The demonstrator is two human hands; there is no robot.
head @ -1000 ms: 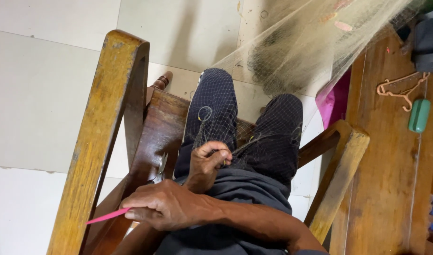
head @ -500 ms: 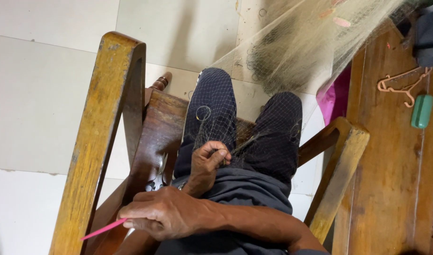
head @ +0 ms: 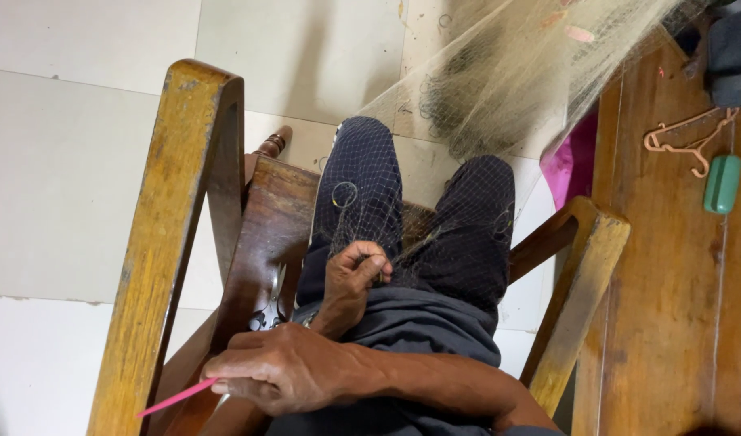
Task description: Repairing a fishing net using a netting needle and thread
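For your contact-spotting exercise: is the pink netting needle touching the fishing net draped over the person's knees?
Apart. The head view shows the pink netting needle in the right hand beside the chair arm, well clear of the fishing net, pinched by the left hand.

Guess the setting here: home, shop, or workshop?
Probably a home, used for net mending. A wooden chair stands on pale floor tiles, a fishing net drapes over the person's lap, and a clothes hanger lies on a wooden surface.

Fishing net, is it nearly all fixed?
No finished part shows clearly. In hand: left hand pinches the fishing net on the lap; right hand holds a thin pink needle out sideways. Left, probably: the big heap on the floor.
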